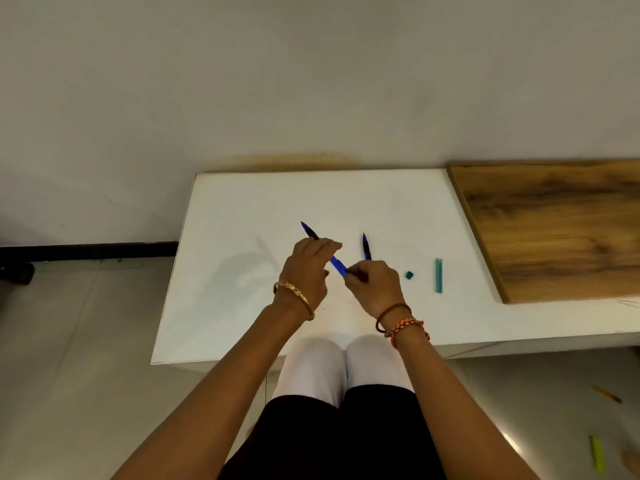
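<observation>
Over the middle of the white table (pixel 242 306), my left hand (pixel 308 268) grips a blue pen (pixel 337 265) around its middle, tip pointing up and to the left. My right hand (pixel 375 287) pinches the lower end of that same pen. A second blue pen (pixel 366 247) shows just above my right hand; whether it lies on the table or is held I cannot tell. To the right of my right hand lie a small teal cap (pixel 409 275) and a long teal pen barrel (pixel 438 275).
A wooden board (pixel 554 230) covers the table's right side. The table stands against a white wall. On the floor at lower right lie a yellow-green marker (pixel 597 453) and an orange pencil (pixel 606 394). My knees sit at the table's front edge.
</observation>
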